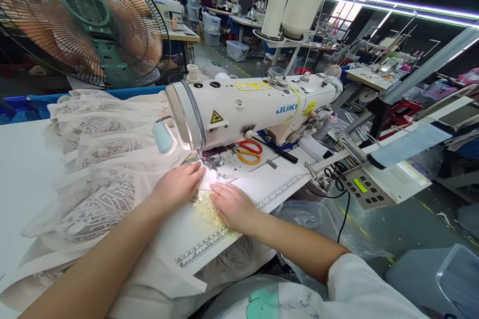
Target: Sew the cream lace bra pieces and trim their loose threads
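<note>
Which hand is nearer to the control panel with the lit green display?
Right. In the picture, the right hand is left of the control panel; the left hand is farther left, beyond the right.

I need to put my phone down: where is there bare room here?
The white tabletop is bare at far left, beside the lace-patterned fabric. A narrower strip lies between the scissors and the printed ruler. It's crowded before the sewing machine, where the left hand and right hand touch a white piece.

Sewing workshop: sewing machine (224, 109) (JUKI lettering (286, 108)), thread cones (274, 15), more worktables (362, 77) behind.
</note>
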{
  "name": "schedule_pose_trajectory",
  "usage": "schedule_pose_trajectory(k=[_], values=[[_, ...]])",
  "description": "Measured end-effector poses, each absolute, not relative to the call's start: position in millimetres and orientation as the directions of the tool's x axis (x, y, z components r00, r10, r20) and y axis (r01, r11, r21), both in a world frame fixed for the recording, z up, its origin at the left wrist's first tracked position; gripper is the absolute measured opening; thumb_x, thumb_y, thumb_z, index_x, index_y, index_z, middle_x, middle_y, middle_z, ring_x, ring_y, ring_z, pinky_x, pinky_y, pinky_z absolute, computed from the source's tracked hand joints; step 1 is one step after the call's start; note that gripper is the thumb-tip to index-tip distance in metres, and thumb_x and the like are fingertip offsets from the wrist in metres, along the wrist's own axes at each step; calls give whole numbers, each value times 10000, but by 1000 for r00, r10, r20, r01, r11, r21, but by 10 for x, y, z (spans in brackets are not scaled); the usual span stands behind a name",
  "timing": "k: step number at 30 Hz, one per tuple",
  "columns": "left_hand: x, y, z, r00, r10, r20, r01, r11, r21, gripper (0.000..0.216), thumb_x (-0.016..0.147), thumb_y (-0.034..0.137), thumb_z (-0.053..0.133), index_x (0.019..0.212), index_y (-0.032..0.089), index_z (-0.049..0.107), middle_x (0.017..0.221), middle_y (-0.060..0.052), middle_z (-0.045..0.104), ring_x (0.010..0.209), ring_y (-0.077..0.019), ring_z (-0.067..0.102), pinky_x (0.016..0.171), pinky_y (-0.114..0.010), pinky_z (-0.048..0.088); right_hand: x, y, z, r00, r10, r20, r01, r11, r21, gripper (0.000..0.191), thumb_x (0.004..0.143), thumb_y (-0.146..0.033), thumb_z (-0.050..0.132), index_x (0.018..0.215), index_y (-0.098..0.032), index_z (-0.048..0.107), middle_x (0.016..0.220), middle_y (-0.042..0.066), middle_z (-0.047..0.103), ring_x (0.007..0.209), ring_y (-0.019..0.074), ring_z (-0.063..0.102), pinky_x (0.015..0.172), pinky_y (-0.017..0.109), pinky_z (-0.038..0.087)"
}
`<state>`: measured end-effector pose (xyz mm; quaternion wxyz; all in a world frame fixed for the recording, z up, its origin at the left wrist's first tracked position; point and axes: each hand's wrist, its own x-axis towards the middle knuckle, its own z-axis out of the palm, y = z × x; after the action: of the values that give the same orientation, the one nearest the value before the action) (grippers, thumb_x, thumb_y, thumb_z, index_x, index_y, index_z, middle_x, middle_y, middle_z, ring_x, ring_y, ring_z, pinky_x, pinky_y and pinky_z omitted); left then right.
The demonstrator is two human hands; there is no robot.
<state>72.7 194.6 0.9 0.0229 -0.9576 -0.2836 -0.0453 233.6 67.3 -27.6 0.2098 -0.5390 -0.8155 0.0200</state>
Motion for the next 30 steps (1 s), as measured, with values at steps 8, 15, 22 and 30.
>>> schedule_pose_trajectory(k=[8,15,22,30], values=[[770,1717,92,844,530,82,535,-841,-76,371,815,105,396,1047,196,671,1213,-113,638,1009,-293,614,783,-423,509,2288,759,-261,-312,894,321,878,401,-262,286,871,-190,456,1110,-120,598,1294,148,572,1251,223,487,1078,396,359],[687,1399,-62,780,618,101,626,-772,-108,474,838,90,329,1242,152,570,1309,-82,585,804,-240,643,557,-333,506,2315,735,-275,-284,890,356,862,400,-312,286,887,-200,433,1100,-141,615,1276,109,595,1248,207,490,1076,387,358],[505,1700,-21,868,473,150,459,-881,117,470,831,71,300,1158,154,627,1226,-62,647,1036,-220,586,856,-333,513,2409,728,-289,-222,869,441,811,416,-411,258,854,-183,454,1004,-126,656,1180,128,649,1108,208,587,997,352,443],[428,1816,-31,886,445,131,416,-887,200,550,796,39,279,1167,230,638,1247,-26,634,1054,-201,579,782,-305,546,2426,734,-290,-141,852,504,755,422,-502,263,843,-178,439,936,-128,681,1094,124,689,1018,205,632,925,342,499]])
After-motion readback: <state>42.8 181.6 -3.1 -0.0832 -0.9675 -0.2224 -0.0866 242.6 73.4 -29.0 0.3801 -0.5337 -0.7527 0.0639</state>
